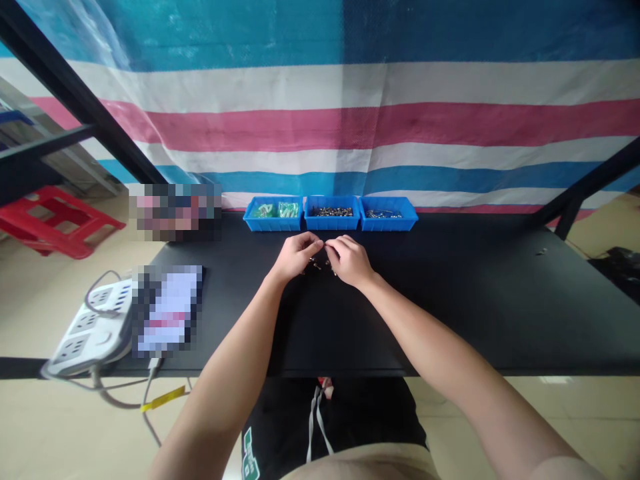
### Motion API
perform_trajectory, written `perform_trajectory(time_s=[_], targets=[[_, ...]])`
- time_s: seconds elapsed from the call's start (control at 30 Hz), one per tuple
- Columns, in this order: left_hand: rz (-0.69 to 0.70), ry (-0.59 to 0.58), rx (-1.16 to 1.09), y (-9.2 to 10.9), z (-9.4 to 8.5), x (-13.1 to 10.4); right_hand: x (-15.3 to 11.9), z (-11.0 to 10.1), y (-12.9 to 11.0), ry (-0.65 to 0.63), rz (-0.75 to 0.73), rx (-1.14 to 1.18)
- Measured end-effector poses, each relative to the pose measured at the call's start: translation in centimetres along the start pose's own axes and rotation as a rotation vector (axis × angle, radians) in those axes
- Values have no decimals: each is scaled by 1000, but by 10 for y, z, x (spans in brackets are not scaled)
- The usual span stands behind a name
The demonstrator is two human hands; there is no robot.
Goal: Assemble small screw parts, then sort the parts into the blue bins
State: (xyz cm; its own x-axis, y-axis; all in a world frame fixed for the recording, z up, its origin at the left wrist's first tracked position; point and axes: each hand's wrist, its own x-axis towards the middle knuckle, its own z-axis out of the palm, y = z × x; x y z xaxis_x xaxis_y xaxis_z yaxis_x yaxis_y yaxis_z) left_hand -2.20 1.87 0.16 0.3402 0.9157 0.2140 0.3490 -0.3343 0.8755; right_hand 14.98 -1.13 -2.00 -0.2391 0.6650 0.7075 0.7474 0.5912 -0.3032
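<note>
My left hand and my right hand are close together over the black table, fingertips nearly meeting. Both have thumb and fingers pressed together; whatever lies between them is too small to make out. Several small metal pieces rest on the table beneath and between the hands. Just beyond stand three blue bins in a row: the left bin holds green and white packets, the middle bin many small dark metal parts, and the right bin some silvery metal parts.
On the table's left lie a white power strip with cables and a blurred phone-like device. A small piece lies far right. Black frame posts rise at both sides. A red stool stands on the floor at left.
</note>
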Motion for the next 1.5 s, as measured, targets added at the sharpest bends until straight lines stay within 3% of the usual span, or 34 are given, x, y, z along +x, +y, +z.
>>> perform_trajectory(time_s=[0.2,0.47,0.83,1.03,1.27,1.37,1.5], targets=[[-9,16,84,3,1,-1,1,0,-2,-28,-37,8],[-23,50,62,4,1,-1,-1,-6,-7,-35,-65,253],[-39,-57,22,8,1,-3,0,-12,-10,-85,-85,350],[-24,88,68,8,1,-2,1,-10,-1,5,71,335],[-38,198,123,5,0,1,6,-11,39,149,223,66],[-40,217,146,7,0,1,10,-20,56,142,325,-104],[-42,218,164,8,0,1,12,-35,75,33,514,-275]])
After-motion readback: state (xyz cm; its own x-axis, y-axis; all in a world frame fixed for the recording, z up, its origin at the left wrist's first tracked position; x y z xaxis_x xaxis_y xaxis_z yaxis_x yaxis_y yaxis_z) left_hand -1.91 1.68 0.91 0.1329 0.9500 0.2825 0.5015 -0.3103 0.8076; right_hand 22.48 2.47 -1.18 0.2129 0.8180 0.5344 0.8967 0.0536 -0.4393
